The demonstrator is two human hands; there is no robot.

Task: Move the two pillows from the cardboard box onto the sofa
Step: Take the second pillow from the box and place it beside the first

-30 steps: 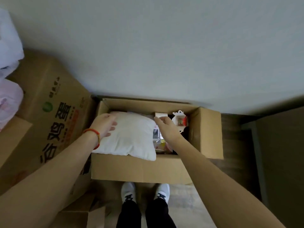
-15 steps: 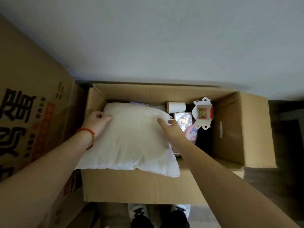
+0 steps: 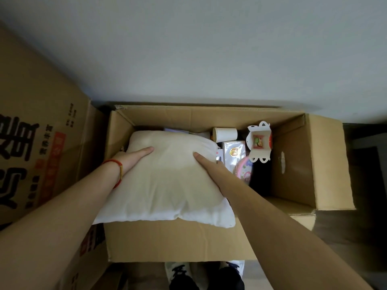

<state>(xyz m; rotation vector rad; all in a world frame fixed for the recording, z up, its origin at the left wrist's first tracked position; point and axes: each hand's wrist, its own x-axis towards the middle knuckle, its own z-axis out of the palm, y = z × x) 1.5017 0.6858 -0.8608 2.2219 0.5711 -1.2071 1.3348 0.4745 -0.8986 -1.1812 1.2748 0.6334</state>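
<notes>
A white pillow (image 3: 167, 185) lies in the left half of the open cardboard box (image 3: 178, 241), its near edge hanging over the box's front wall. My left hand (image 3: 132, 162) grips the pillow's left side, thumb on top and fingers underneath; a red bracelet is on that wrist. My right hand (image 3: 209, 168) grips the right side the same way. A second pillow is not visible, and the sofa is out of view.
Small items fill the box's right part: a paper cup (image 3: 225, 133), a white carton with a red inside (image 3: 259, 142), a silvery packet (image 3: 233, 153), a pink round thing (image 3: 244, 171). A big printed cardboard box (image 3: 35, 143) stands at the left. A wall rises behind. My shoes (image 3: 205, 275) are below.
My view has come closer to the box. Both hands slid from resting on the pillow's top to clasping its left and right sides, and the pillow's near edge now overhangs the front wall further.
</notes>
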